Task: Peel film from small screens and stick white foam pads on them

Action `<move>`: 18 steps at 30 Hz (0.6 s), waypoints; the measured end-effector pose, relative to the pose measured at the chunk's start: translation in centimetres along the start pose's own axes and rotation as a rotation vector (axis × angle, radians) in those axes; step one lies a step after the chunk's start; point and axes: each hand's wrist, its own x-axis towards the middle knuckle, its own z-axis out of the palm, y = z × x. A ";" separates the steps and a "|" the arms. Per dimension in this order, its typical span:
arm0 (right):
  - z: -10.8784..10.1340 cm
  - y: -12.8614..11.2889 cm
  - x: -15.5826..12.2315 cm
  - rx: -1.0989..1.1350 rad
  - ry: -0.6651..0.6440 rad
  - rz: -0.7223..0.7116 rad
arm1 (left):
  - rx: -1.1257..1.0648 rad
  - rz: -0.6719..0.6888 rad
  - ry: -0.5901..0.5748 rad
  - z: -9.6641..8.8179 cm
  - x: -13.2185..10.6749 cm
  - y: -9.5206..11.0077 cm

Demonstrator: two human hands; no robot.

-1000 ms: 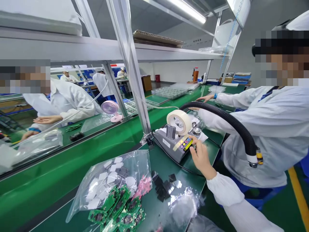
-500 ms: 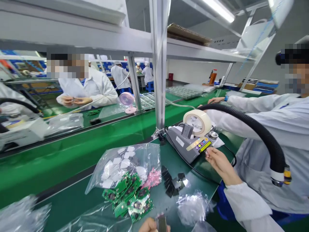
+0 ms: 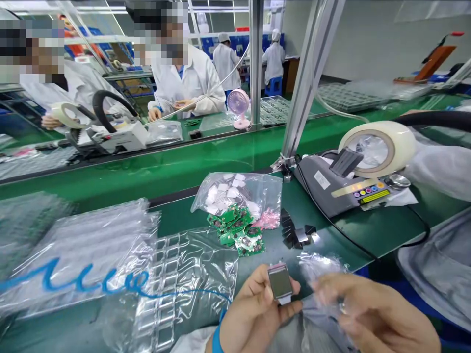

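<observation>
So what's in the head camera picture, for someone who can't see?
A left hand with a blue wristband holds a small square dark panel; a blurred right hand is beside it. Beyond are green circuit boards, a clear plastic bag and a grey machine.

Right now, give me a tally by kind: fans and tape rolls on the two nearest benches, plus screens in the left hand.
Fan: 1
Tape rolls: 2, near roll and far roll
Screen in left hand: 1
Total: 4
</observation>
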 end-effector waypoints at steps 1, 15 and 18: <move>0.1 -0.3 0.7 -0.056 0.011 -0.016 | 0.003 0.000 0.005 0.1 0.0 0.0; 1.1 0.9 3.1 -0.242 -0.341 0.183 | 0.026 -0.037 0.211 0.0 0.2 0.0; 1.3 1.2 2.9 -0.258 -0.364 0.228 | 0.036 -0.027 0.222 -0.1 0.2 0.0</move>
